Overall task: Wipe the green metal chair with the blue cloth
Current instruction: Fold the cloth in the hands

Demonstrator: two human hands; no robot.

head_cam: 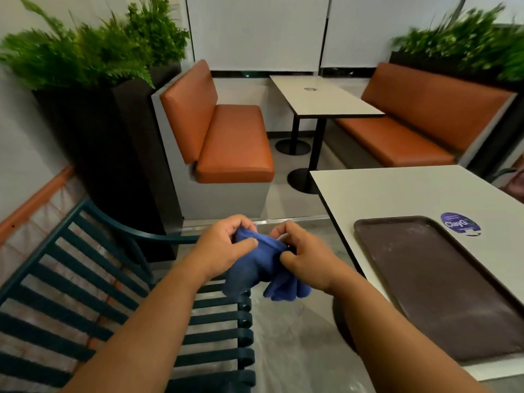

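The green metal chair (85, 282) with slatted seat and back fills the lower left, its seat front edge near the centre bottom. A blue cloth (255, 270) hangs bunched in the air above the chair's front right corner. My left hand (224, 245) pinches the cloth's upper left part. My right hand (303, 256) grips its upper right part. Both forearms reach in from the bottom, the left one crossing over the seat slats.
A white table (397, 194) stands at the right with a brown tray (442, 285) and a purple sticker (460, 224) on it. Behind are orange booth seats (226, 143), another table (320, 95), and a black planter with ferns (99, 137) close behind the chair.
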